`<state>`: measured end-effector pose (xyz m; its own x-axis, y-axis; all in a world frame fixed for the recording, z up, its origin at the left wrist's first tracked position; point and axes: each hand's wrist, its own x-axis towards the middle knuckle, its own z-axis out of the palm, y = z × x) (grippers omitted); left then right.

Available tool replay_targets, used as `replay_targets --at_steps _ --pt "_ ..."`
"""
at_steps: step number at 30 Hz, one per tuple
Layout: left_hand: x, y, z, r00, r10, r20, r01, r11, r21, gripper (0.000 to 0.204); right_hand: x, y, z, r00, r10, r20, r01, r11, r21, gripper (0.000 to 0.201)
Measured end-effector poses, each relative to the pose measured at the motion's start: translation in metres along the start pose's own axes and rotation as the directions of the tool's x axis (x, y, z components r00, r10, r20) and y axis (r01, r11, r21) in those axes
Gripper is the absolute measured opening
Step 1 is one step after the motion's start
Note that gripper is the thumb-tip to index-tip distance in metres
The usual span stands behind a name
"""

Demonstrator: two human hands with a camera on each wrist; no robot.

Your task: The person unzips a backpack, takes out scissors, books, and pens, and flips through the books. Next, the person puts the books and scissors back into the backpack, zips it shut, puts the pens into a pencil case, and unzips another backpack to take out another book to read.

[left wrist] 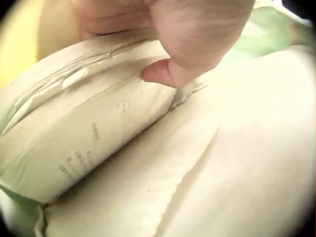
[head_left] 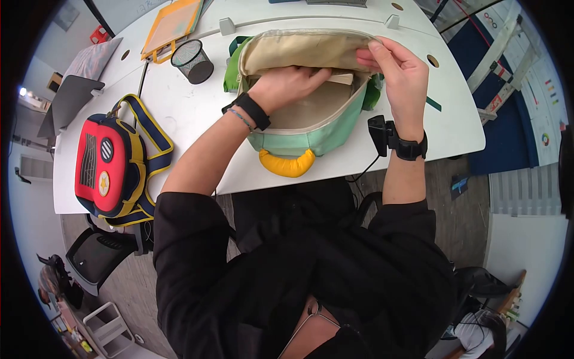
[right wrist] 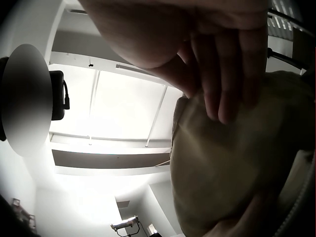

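A mint-green backpack [head_left: 335, 136] with a yellow padded handle [head_left: 287, 164] sits unzipped on the table, its cream-lined flap [head_left: 299, 51] raised. My left hand [head_left: 286, 87] reaches inside the bag. In the left wrist view its thumb [left wrist: 185, 54] presses the pages of a thick book [left wrist: 94, 138], the other fingers being hidden behind it. A pale edge of the book [head_left: 342, 78] shows beside those fingers in the head view. My right hand [head_left: 402, 75] pinches the flap's right edge between thumb and fingers; the right wrist view shows the fingers [right wrist: 227, 89] against the lining.
To the left, a red and navy backpack [head_left: 116, 161] lies near the table edge. A black mesh pen cup [head_left: 192, 62] and a yellow-edged folder [head_left: 173, 27] stand behind it. Behind the bag are small grey clips [head_left: 227, 26] on the white table [head_left: 448, 125]. A chair [head_left: 101, 257] is at lower left.
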<state>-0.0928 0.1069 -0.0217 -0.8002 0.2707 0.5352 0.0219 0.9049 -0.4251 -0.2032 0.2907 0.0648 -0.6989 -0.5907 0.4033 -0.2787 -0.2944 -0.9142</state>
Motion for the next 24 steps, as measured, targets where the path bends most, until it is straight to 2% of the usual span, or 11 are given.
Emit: replay_targets --at_steps 1,4,8,9,11,12,13,14,15,20,24 --pt "-0.001 -0.001 -0.007 0.997 0.005 -0.082 -0.005 1.000 0.005 0.032 0.001 0.002 -0.002 1.000 -0.010 0.010 0.010 1.000 -0.006 0.024" --pt "-0.009 0.000 -0.041 0.999 -0.047 0.011 0.048 0.985 -0.164 0.037 0.005 0.009 -0.009 0.999 -0.016 0.030 0.017 1.000 -0.016 0.024" --pt "-0.020 -0.001 -0.078 0.996 -0.059 -0.074 0.031 0.944 -0.327 0.047 0.012 0.020 -0.022 0.999 0.009 0.033 -0.009 1.000 -0.002 0.025" --pt "-0.023 0.002 -0.087 0.970 -0.233 -0.064 0.177 0.865 -0.470 0.049 0.012 0.022 -0.025 1.000 0.006 0.028 -0.006 1.000 -0.002 0.025" --pt "-0.033 0.004 -0.107 0.838 -0.538 0.092 0.453 0.593 -0.666 0.056 0.016 0.025 -0.031 0.999 0.035 -0.002 -0.035 0.988 -0.151 0.031" --pt "-0.040 0.001 -0.097 0.777 -0.614 -0.136 0.337 0.590 -0.734 0.060 0.018 0.027 -0.034 0.999 0.032 -0.007 -0.033 0.988 -0.150 0.031" --pt "-0.034 0.001 -0.109 0.711 -0.691 -0.128 0.241 0.410 -0.879 0.073 0.021 0.030 -0.037 0.999 0.038 -0.022 -0.039 0.998 -0.041 0.027" --pt "-0.031 -0.004 -0.132 0.653 -0.758 -0.019 0.343 0.318 -0.884 0.082 0.024 0.033 -0.041 0.998 0.044 -0.036 -0.042 0.997 0.069 0.025" --pt "-0.030 -0.012 -0.139 0.568 -0.822 -0.043 0.301 0.256 -0.919 0.082 0.028 0.037 -0.048 0.997 0.064 -0.040 -0.060 0.993 0.102 0.026" --pt "-0.060 -0.050 -0.166 0.398 -0.909 -0.125 0.492 0.327 -0.807 0.073 0.034 0.056 -0.103 0.968 0.080 -0.236 -0.034 0.981 0.192 0.027" --pt "-0.076 -0.049 -0.167 0.436 -0.888 -0.150 0.587 0.406 -0.701 0.071 0.045 0.065 -0.175 0.872 -0.055 -0.486 0.136 0.982 0.133 0.027"
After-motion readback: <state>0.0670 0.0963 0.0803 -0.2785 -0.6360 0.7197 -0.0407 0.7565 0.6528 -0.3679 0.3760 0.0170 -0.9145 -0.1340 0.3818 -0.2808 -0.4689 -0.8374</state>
